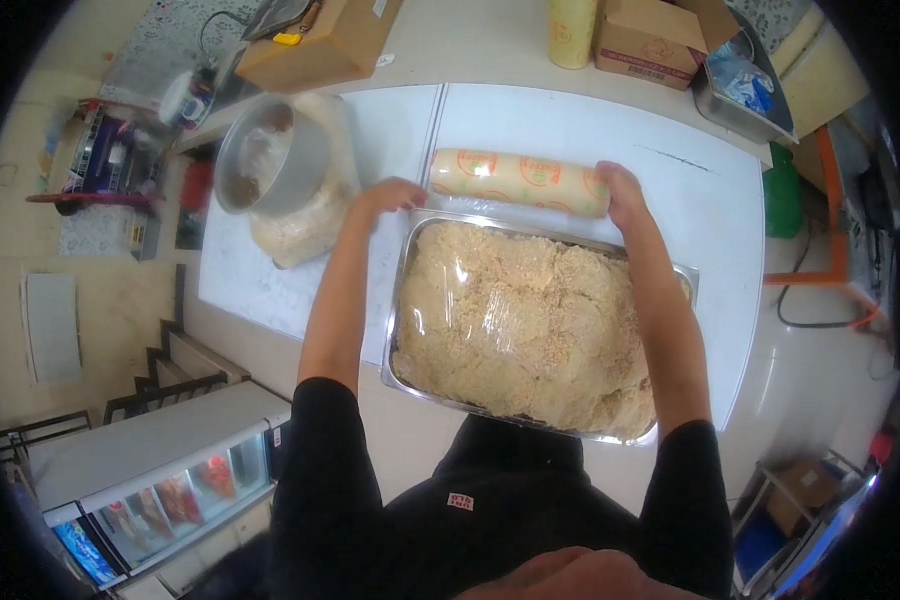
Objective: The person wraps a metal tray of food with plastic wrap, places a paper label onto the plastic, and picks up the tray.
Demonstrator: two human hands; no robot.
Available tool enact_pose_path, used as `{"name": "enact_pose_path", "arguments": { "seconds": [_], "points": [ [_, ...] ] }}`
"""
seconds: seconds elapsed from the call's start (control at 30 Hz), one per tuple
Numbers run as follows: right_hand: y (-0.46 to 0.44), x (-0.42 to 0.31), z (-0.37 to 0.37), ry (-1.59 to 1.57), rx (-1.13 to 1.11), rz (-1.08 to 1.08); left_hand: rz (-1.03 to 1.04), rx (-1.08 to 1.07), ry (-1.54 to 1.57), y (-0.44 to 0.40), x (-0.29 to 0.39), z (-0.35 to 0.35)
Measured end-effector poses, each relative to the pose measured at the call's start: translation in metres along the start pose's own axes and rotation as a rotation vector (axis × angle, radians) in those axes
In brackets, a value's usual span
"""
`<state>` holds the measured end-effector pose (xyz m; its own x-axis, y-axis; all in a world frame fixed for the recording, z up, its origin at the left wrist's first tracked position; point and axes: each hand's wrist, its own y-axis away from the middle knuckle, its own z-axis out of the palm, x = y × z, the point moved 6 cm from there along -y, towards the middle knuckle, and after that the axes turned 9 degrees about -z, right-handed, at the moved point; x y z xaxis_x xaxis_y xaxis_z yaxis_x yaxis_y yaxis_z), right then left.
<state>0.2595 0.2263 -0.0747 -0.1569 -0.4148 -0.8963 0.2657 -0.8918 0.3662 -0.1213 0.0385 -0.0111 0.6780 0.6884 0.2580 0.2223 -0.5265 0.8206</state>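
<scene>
The metal tray [395, 308] is heaped with lumpy, pale-tan mixture [560, 320], clear film [461, 272] gleaming over part of it; a thick wrap roll [515, 183], printed orange, stretches sideways along the tray's far rim.

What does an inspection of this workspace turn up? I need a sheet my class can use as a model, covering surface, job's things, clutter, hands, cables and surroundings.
Surface: white tabletop, with a dark streak near the far right edge.
Job's things: metal tray of crumbly mixture under shiny clear film; printed film roll lying beyond it.
Clutter: round metal pot against a bag; two cardboard boxes farther back.
Hands: right hand grips the roll's right end; left hand is near its left end, grip unclear.
Cables: dark cable at right, off the table.
Surroundings: glass-fronted cabinet at lower left.
</scene>
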Motion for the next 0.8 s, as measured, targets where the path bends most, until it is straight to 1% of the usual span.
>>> {"name": "enact_pose_path", "arguments": {
  "seconds": [0.07,0.17,0.27,0.3,0.37,0.4,0.47,0.5,0.6,0.67,0.7,0.77,0.8],
  "points": [
    [0.008,-0.005,0.001,0.006,-0.047,0.033,0.011,0.329,0.524,0.014,-0.017,-0.012],
    [0.032,-0.03,0.009,0.114,-0.006,0.075,0.146,0.204,0.627,0.015,0.027,0.004],
    [0.051,-0.045,0.003,0.069,0.081,0.001,0.213,0.343,0.727,0.002,0.047,-0.004],
    [0.055,-0.048,-0.003,0.018,0.072,-0.008,0.225,0.344,0.723,0.024,0.057,-0.006],
    [0.062,-0.052,-0.015,-0.088,0.045,-0.032,0.249,0.357,0.715,0.101,0.08,-0.021],
    [0.073,-0.063,-0.02,-0.117,0.042,-0.061,0.299,0.337,0.725,0.113,0.078,-0.017],
    [0.101,-0.099,-0.024,-0.178,0.026,-0.121,0.431,0.395,0.844,0.151,0.086,-0.003],
    [0.11,-0.116,-0.021,-0.16,-0.008,-0.182,0.495,0.426,0.902,0.169,0.091,0.002],
    [0.141,-0.153,-0.018,-0.102,-0.088,-0.332,0.597,0.425,0.973,0.211,0.096,0.02],
    [0.163,-0.17,-0.03,-0.058,-0.113,-0.42,0.655,0.494,1.002,0.24,0.098,0.042],
    [0.169,-0.174,-0.044,-0.046,-0.07,-0.447,0.68,0.535,1.016,0.254,0.098,0.052],
    [0.201,-0.182,-0.037,-0.035,0.021,-0.487,0.783,0.475,0.962,0.277,0.097,0.067],
    [0.215,-0.183,-0.035,0.018,0.028,-0.462,0.824,0.444,0.935,0.288,0.093,0.078]
  ]
}}
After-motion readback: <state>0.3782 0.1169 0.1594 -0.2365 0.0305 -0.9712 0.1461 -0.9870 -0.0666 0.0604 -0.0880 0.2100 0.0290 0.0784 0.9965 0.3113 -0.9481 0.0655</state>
